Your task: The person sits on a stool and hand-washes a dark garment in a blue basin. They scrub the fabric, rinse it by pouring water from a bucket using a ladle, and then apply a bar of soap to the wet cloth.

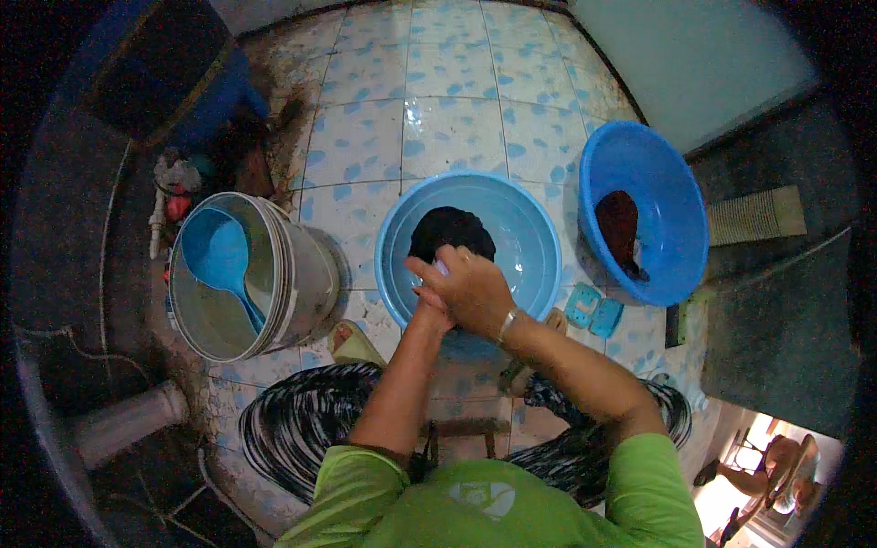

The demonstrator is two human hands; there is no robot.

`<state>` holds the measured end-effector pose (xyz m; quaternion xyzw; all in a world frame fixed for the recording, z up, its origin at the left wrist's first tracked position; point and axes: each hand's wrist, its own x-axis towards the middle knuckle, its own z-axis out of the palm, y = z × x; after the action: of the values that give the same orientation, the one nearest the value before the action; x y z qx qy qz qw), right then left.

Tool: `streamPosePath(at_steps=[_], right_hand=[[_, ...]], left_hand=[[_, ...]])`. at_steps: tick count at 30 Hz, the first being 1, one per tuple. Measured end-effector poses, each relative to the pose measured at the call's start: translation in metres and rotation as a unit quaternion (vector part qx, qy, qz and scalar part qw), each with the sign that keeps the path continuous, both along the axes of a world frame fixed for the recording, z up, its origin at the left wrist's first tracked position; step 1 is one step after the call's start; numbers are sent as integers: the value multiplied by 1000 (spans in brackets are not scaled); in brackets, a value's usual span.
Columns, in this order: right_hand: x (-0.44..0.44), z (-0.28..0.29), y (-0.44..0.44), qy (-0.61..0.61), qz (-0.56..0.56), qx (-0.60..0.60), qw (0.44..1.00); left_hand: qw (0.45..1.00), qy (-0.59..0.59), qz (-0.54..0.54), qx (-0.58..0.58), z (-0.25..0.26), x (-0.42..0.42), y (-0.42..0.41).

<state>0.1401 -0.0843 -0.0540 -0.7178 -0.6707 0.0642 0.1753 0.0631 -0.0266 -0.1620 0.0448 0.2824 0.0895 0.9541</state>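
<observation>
Before me on the floor stands a light blue plastic basin with a little water. A wet black cloth is bunched inside it, below my hands. My right hand is closed over a small pale lilac object, possibly a bar of soap, at the near side of the cloth. Pressed against it from the left and partly covered is my left hand. Its hold is hidden. A bracelet circles my right wrist.
To the left, a white bucket holds water and a blue dipper. A tilted blue tub at right contains a dark reddish-brown item. Nearby are an open blue soap box and a ridged washboard. Another person is beyond the doorway.
</observation>
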Motion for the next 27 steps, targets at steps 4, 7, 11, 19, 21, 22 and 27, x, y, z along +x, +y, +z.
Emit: streamPosePath(at_steps=[4,7,11,19,21,22,27], right_hand=[[48,-8,58,1,-149,16,989],[54,-16,45,60,-200,41,977],[-1,-8,7,-29,-78,117,990],[45,-47,-2,112,-229,37,966],[5,-14,-27,144,-203,26,968],[0,-12,-26,113,-148,11,983],[20,-18,-14,101,-192,29,976]], left_hand=[[993,52,-6,106,12,6,-15],[994,25,52,93,7,5,0],[996,10,46,80,21,1,5],[989,86,104,59,25,8,10],[993,63,96,23,8,10,20],[987,123,106,4,19,11,14],[990,59,130,-7,12,9,16]])
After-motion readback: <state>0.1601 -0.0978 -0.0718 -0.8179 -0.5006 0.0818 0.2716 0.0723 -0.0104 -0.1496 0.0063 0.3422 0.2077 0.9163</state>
